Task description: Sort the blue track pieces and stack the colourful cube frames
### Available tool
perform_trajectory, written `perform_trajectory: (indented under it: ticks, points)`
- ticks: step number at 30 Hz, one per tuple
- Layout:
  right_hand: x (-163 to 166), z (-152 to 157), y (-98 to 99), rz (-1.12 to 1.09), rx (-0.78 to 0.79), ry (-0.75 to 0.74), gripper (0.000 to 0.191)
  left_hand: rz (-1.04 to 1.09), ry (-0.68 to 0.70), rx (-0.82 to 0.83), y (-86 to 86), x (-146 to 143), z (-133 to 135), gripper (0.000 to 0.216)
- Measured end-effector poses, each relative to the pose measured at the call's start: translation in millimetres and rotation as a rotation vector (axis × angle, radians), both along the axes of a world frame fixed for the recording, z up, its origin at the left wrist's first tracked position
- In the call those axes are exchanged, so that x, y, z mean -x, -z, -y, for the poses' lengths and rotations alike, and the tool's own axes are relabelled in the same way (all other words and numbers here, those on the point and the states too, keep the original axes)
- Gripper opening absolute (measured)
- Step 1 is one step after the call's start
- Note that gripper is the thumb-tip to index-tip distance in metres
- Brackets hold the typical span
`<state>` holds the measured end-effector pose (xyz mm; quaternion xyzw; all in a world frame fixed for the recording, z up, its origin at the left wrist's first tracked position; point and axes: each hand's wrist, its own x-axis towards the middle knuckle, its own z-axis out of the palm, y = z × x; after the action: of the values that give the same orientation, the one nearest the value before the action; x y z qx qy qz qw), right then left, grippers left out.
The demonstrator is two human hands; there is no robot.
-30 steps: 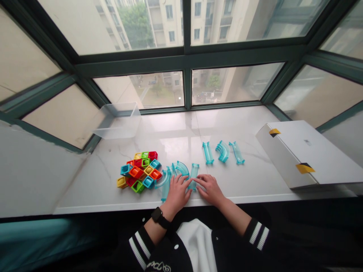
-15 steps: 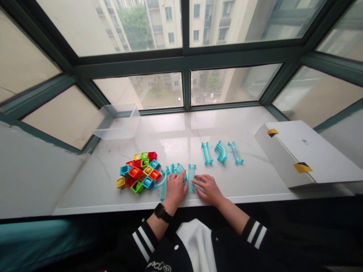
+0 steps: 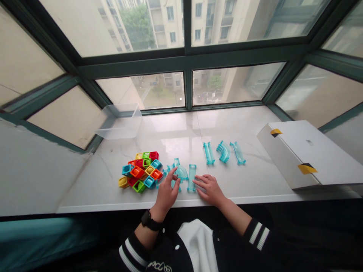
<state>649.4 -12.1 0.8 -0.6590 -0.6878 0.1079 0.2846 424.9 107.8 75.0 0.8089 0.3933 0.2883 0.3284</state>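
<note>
My left hand [image 3: 166,192] is over a loose pile of clear blue track pieces, with its thumb and index finger apart. Close to those fingertips lies a curved clear blue track piece [image 3: 182,173]; whether they touch it I cannot tell. Part of the pile is hidden behind this hand. A straight clear blue track piece [image 3: 192,176] lies lengthwise between my hands. My right hand [image 3: 209,190] rests on the white counter with fingers stretched out, their tips at the straight piece's right edge.
Left of the pile sits a cluster of coloured hollow blocks [image 3: 140,172]. Farther back are a straight track [image 3: 208,153], a curved track [image 3: 224,152] and a wavy track [image 3: 238,153]. A clear plastic bin [image 3: 120,132] stands back left, a white box [image 3: 309,151] at right.
My left hand has shifted left and toward me, its thumb and index finger spreading apart. Pieces in the pile lie differently and show more. My right hand stays beside the straight track piece.
</note>
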Motion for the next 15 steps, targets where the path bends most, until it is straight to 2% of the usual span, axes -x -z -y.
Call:
perform_trajectory:
  ticks: [3, 8, 11, 15]
  points:
    - [-4, -1, -1.6, -0.130, -0.012, 0.029, 0.042, 0.121, 0.002, 0.115, -1.1, 6, 4, 0.047]
    - [-10, -3, -14.1, -0.584, -0.050, 0.167, 0.030, 0.151, 0.077, 0.161, -0.1, 3, 13, 0.045]
    - [-4, -4, -23.9, -0.762, 0.010, 0.185, 0.033, 0.015, 0.207, -0.006, -5.2, -2, 18, 0.045]
    - [9, -7, -30.4, -1.035, 0.210, 0.110, 0.052, -0.200, 0.456, -0.303, -15.8, -13, 23, 0.040]
